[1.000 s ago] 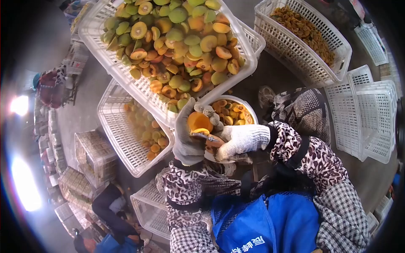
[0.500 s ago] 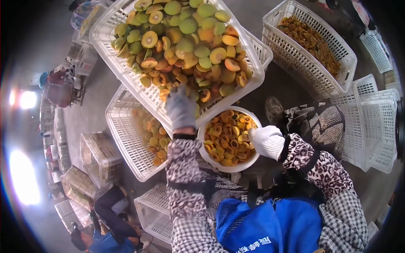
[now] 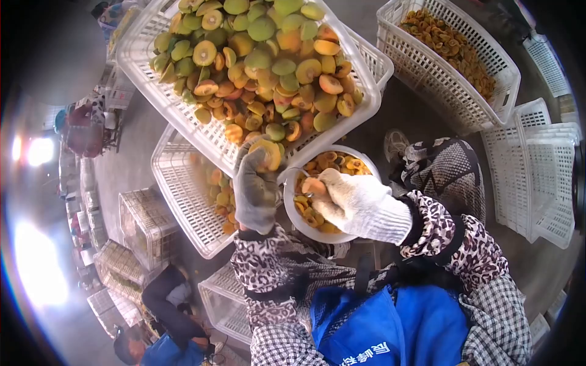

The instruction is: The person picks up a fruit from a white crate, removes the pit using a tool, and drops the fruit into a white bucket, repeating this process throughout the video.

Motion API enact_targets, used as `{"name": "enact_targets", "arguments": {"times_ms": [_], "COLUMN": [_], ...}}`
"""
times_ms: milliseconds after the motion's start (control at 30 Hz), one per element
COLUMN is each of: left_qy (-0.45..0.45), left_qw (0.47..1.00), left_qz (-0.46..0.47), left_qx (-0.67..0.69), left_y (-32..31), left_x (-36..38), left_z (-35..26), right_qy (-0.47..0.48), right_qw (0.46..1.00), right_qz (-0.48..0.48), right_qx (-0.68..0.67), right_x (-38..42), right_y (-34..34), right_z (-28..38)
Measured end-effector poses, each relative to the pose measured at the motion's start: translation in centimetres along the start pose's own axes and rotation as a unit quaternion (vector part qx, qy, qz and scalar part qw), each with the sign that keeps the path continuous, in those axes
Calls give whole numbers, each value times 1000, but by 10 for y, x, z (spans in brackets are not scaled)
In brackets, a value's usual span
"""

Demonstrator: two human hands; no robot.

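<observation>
My left hand (image 3: 255, 189), in a grey glove, is closed around a yellow peach half (image 3: 268, 155) at the near corner of the upper crate. My right hand (image 3: 366, 204), in a white knitted glove, is over the bucket, fingers curled around a small metal tool (image 3: 309, 194), mostly hidden in the grip. The white crate (image 3: 177, 119) holds many green, yellow and reddish cut peaches (image 3: 262, 67). Below my hands, the white bucket (image 3: 292, 213) contains hollowed orange-yellow peach pieces (image 3: 332, 161), partly covered by the right glove.
Under the upper crate stands another white crate (image 3: 177, 183) with fruit. A crate of orange pieces (image 3: 421, 76) is at the upper right, beside stacked crates (image 3: 519, 177). Other people (image 3: 162, 348) sit at the left among more crates (image 3: 143, 226).
My left hand has drawn back from the fruit pile towards me, now with a peach half. My right hand has moved left from the bucket's rim to over the bucket.
</observation>
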State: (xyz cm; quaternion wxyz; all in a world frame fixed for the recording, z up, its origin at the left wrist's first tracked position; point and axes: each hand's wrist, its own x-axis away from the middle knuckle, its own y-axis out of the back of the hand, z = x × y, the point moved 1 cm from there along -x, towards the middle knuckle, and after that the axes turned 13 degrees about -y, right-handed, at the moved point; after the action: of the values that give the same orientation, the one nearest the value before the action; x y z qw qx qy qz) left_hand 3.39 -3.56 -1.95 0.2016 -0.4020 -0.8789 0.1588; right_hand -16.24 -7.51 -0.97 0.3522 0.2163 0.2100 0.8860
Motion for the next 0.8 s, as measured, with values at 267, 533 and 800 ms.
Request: {"name": "enact_targets", "arguments": {"times_ms": [267, 533, 800], "left_qy": [-11, -102, -284], "left_qw": [975, 991, 860], "left_qz": [73, 78, 134], "left_qx": [211, -36, -402], "left_y": [-17, -16, -22], "left_x": [47, 61, 70], "left_z": [-12, -15, -22], "right_qy": [217, -23, 43], "right_qw": [962, 997, 987], "right_qz": [-78, 40, -48], "right_qx": [144, 64, 149], "right_x": [7, -5, -3], "right_y": [-43, -13, -22], "right_z": [-7, 27, 15]}}
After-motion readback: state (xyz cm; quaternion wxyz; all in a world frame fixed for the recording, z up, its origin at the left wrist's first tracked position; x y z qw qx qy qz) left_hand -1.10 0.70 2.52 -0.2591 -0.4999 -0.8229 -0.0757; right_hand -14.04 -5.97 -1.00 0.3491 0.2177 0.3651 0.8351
